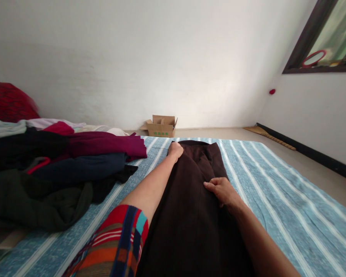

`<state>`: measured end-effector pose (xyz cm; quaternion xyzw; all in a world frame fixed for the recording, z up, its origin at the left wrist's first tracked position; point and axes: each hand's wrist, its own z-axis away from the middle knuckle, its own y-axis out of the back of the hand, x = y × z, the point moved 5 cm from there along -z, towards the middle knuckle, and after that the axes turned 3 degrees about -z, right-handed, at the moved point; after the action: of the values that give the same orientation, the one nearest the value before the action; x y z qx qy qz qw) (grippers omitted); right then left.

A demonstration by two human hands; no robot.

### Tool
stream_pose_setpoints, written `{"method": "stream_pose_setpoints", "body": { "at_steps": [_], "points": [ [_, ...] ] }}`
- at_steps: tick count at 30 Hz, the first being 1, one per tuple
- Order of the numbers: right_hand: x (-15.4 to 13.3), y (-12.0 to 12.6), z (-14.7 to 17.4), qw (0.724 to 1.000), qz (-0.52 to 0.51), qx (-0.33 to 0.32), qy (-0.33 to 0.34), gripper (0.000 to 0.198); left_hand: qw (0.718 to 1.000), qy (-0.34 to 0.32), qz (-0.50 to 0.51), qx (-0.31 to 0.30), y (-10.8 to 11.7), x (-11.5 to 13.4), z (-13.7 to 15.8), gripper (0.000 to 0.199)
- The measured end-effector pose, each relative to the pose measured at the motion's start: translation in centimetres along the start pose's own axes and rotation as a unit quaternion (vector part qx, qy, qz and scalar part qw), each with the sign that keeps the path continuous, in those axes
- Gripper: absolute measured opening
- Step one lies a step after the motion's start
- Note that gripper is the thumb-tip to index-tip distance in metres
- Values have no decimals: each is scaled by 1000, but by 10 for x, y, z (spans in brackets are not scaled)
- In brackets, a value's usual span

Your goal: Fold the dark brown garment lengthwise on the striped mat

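Observation:
Dark brown trousers (190,215) lie lengthwise on the bed, the waistband at the far end and the lower part running out of view towards me. My left hand (175,151) is closed on the left edge just below the waistband. Further down, on the right side, my right hand (220,190) pinches the cloth between thumb and fingers. Small creases run through the fabric between the two hands. The fingertips of my left hand are partly hidden in the cloth.
A blue-and-white striped sheet (271,192) covers the bed. Heaped clothes (103,167) lie on the left, with a red bundle (11,102) behind them. Beyond the bed's far edge, an open cardboard box (161,127) stands by the wall. A rolled mat (269,136) lies at the right.

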<state>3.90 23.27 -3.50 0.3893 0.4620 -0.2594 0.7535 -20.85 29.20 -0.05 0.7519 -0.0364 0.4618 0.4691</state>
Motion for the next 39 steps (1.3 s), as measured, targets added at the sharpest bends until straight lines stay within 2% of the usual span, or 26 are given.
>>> {"method": "stream_pose_setpoints", "body": {
  "at_steps": [3,7,9,12,15,18,20,23,25,28,32,35,39],
  "points": [
    [3,2,-1,1000,19,10,-3,31,994,-74,-75,-5,3,15,9,20],
    [4,6,1,999,35,18,-3,33,972,-187,-134,-39,6,36,41,19],
    [3,7,2,999,42,23,1,34,958,-229,-152,-78,5,38,62,19],
    [2,9,3,998,58,35,7,35,936,-270,-187,-130,-3,29,89,29],
    [2,13,4,995,79,55,11,35,925,-275,-217,-151,-13,15,103,41],
    [2,17,6,992,103,76,15,33,925,-267,-231,-141,-20,10,106,45],
    [1,19,8,989,119,90,16,32,925,-267,-245,-114,-17,15,108,45],
    [-1,22,15,984,140,113,19,31,927,-266,-251,-84,1,29,126,42],
    [-3,24,22,980,154,126,28,32,924,-276,-246,-97,16,38,152,41],
    [-10,28,40,969,185,155,48,29,908,-309,-241,-148,34,45,206,44],
    [-24,25,81,932,280,196,120,25,893,-303,-255,-215,42,33,265,56],
    [-29,6,112,893,360,167,211,26,895,-278,-261,-230,35,16,281,63],
    [-9,-22,130,870,405,99,263,27,893,-278,-274,-222,21,1,282,62]
  ]
}}
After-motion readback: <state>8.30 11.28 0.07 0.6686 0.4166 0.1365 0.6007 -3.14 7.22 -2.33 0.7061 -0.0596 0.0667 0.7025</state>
